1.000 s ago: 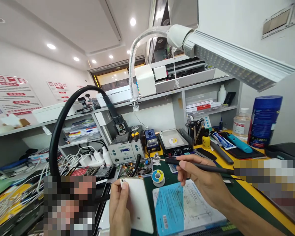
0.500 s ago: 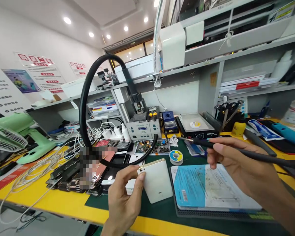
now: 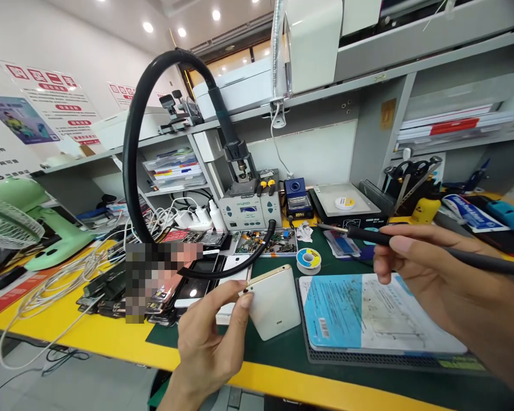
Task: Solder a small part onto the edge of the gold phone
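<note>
My left hand pinches a white smartphone by its top left corner, between thumb and fingers. The phone is tilted above the green mat, its pale back facing me, with a small logo low down and a gold-coloured edge on top. In my right hand is a long black soldering iron, gripped like a pen. Its thin metal tip points left, apart from the phone. Below that hand lies a blue and white booklet on a dark tray-like base.
A solder spool sits behind the phone. A thick black hose arches from the hot-air station. Stacked phone parts and white cables crowd the left, near a green fan. A tray of small parts stands further back.
The view has tilted down and shifted slightly. Both hands keep their holds; the phone leans a little more, and the soldering iron sits slightly further right in view.
</note>
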A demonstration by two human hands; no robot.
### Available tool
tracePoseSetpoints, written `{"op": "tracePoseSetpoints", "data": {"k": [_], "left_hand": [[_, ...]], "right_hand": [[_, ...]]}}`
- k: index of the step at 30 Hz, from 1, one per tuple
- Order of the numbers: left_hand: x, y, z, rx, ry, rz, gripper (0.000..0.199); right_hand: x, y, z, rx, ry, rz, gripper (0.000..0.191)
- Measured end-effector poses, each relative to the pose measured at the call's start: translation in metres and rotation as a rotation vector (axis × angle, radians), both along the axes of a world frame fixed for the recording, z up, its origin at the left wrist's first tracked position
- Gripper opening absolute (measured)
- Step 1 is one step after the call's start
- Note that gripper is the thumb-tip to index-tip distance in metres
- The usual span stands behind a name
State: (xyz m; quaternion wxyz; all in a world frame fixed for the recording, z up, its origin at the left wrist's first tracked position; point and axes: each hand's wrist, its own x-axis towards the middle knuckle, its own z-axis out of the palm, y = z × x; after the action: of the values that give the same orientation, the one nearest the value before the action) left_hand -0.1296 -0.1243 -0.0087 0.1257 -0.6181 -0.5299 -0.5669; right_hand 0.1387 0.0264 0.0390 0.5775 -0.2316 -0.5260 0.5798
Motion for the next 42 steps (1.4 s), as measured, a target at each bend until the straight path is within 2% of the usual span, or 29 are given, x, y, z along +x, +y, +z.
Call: {"op": "tracePoseSetpoints", "data": {"k": [12, 23, 27, 32, 35, 39, 42], "left_hand": [[-0.003, 0.002, -0.001, 0.052, 0.058, -0.026, 0.048], [0.0, 0.002, -0.009, 0.013, -0.062, -0.029, 0.046], [0.005, 0.001, -0.008, -0.069, -0.21, -0.013, 0.038], [0.024, 0.004, -0.011, -0.17, -0.502, 0.083, 0.014], [0.039, 0.01, -0.019, -0.197, -0.705, 0.093, 0.029], [0.049, 0.025, -0.029, -0.179, -0.958, 0.06, 0.037], [0.05, 0.037, -0.025, -0.17, -1.12, -0.032, 0.04]], "right_hand": [[0.001, 0.0, -0.001, 0.03, -0.009, 0.028, 0.012], [0.001, 0.0, -0.002, 0.023, 0.004, 0.034, 0.01], [0.001, 0.0, -0.003, 0.024, 0.012, 0.04, 0.011], [0.0, 0.002, -0.003, 0.053, 0.02, 0.056, 0.011], [0.0, 0.002, -0.001, 0.057, 0.038, 0.073, 0.009], [-0.001, 0.003, 0.002, 0.034, 0.038, 0.089, 0.008], [0.0, 0.004, 0.003, 0.033, 0.033, 0.087, 0.01]]}}
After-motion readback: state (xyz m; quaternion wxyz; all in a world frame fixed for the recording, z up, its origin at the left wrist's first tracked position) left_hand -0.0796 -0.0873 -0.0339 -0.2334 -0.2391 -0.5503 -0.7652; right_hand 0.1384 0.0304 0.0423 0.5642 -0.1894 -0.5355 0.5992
